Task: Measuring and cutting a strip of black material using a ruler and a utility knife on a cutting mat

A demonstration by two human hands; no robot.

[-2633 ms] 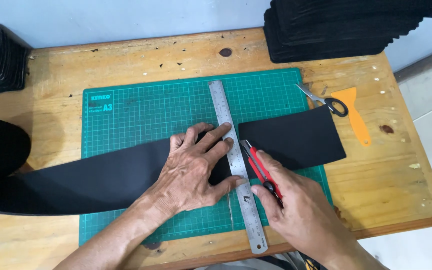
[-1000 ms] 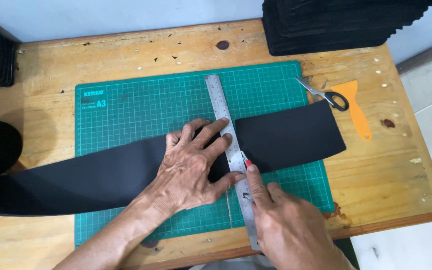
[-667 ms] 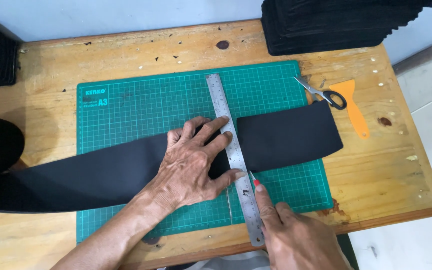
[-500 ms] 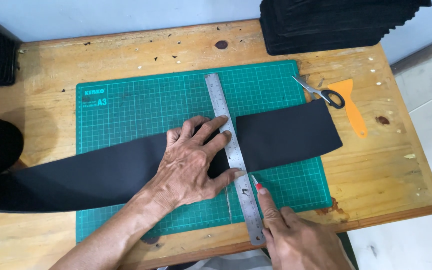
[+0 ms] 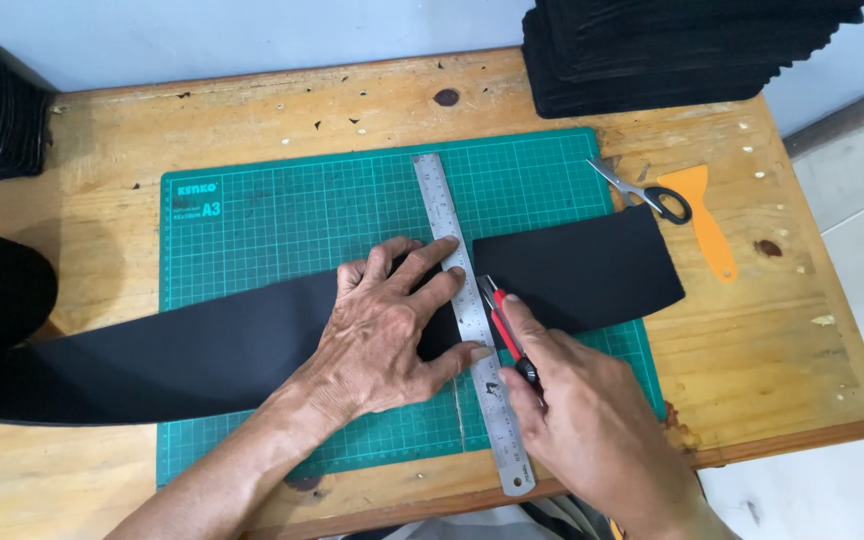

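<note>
Closest to us, our right hand [image 5: 592, 420] wraps around a red craft knife [image 5: 505, 328], with its tip set against the right edge of the steel ruler [image 5: 470, 310], so the blade can run straight along it. Our left hand [image 5: 387, 330] lies flat with its fingers spread, pressing the ruler and the long black strip [image 5: 252, 345] down so they don't slide. The ruler's long side runs from near us to far away. The strip lies crossways, left to right, over the green cutting mat [image 5: 282, 225] on the wooden counter [image 5: 792, 330]. Farther off sit scissors [image 5: 642, 190], an orange scraper [image 5: 704, 220] and stacks of black pieces [image 5: 672, 50].
</note>
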